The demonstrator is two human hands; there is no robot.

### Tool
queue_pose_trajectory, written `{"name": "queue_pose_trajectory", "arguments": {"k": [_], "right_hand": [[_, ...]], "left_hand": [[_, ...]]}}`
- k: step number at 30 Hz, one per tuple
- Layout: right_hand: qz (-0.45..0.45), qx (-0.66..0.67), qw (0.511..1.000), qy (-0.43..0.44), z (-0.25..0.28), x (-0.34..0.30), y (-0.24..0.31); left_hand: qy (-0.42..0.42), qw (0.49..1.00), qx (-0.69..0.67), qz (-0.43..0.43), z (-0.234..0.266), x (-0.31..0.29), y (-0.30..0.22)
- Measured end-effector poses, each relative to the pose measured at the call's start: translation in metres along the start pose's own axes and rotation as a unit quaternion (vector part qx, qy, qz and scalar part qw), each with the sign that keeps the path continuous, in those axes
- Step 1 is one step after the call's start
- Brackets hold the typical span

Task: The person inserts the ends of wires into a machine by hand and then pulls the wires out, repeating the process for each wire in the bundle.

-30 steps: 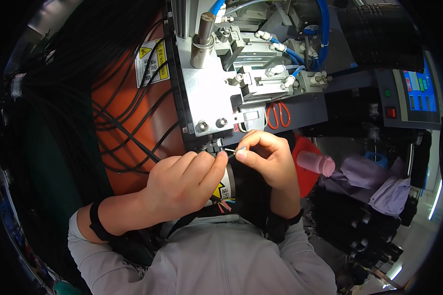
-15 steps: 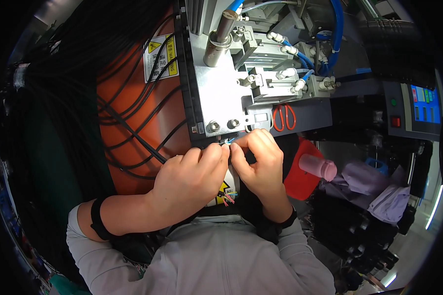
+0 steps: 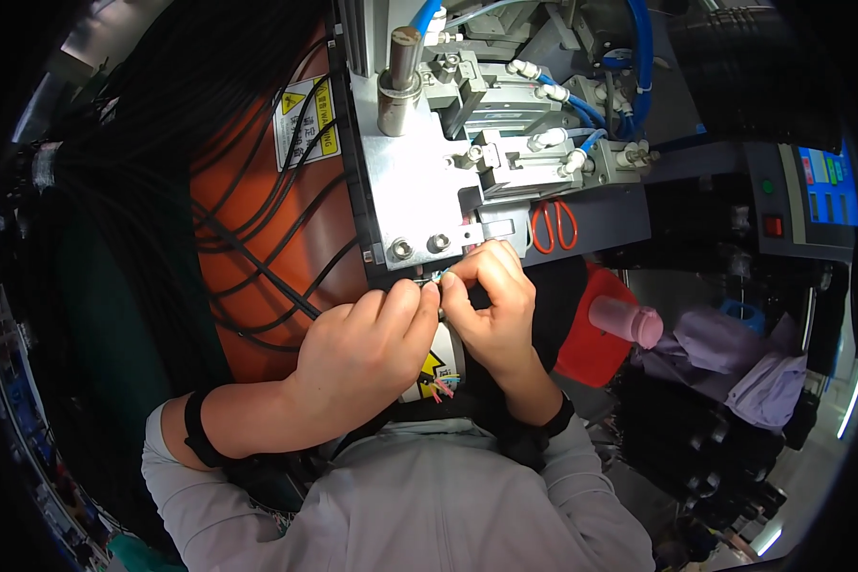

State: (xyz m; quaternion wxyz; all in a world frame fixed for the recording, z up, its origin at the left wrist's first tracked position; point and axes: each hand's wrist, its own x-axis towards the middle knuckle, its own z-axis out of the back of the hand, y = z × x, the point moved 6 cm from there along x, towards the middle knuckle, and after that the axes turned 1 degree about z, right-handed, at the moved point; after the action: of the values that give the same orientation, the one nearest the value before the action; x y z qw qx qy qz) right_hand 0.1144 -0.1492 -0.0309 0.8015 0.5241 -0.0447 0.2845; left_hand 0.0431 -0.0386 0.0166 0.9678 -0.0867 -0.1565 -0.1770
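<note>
My left hand [image 3: 367,348] is closed in a pinch on the end of a black cable, most of which its fingers cover. Thin coloured wires [image 3: 437,276], blue and white among them, show between the fingertips of both hands. My right hand [image 3: 495,310] pinches these wires from the other side, thumb and forefinger together. Below the left hand, another stripped cable end with pink, yellow and blue wires [image 3: 441,386] sticks out. Just beyond my fingertips is the front edge of a metal machine plate [image 3: 412,214].
Pneumatic cylinders [image 3: 519,172] with blue hoses stand on the machine. Black cables [image 3: 257,257] cross an orange surface at left. Red-handled scissors [image 3: 555,227] lie at the machine's right. A pink bottle [image 3: 627,322], a lilac cloth [image 3: 762,386] and a control panel [image 3: 815,200] are farther right.
The view has shifted slightly. Both hands stay together at the plate's edge, still pinching; the blue wire end that stuck out between them is now less visible.
</note>
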Motion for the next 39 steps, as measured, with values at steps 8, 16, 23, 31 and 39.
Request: {"name": "queue_pose_trajectory", "arguments": {"k": [8,16,23,31,39], "right_hand": [[-0.188,0.165,0.968,0.02,-0.009,-0.016,-0.03],[-0.104,0.087,0.991,-0.008,-0.001,-0.004,-0.011],[-0.066,0.152,0.986,-0.019,0.01,-0.006,-0.01],[0.116,0.267,0.952,0.092,0.023,-0.001,0.028],[0.095,0.265,0.959,-0.029,0.028,-0.003,0.048]], "left_hand": [[-0.013,1.0,-0.021,-0.015,-0.001,0.001,0.008],[-0.054,0.997,-0.051,-0.012,0.009,0.007,0.014],[0.072,0.995,0.0,0.063,0.004,-0.01,0.017],[-0.087,0.986,-0.139,-0.034,0.041,0.015,0.013],[-0.079,0.973,-0.215,-0.023,0.038,0.005,0.009]]}}
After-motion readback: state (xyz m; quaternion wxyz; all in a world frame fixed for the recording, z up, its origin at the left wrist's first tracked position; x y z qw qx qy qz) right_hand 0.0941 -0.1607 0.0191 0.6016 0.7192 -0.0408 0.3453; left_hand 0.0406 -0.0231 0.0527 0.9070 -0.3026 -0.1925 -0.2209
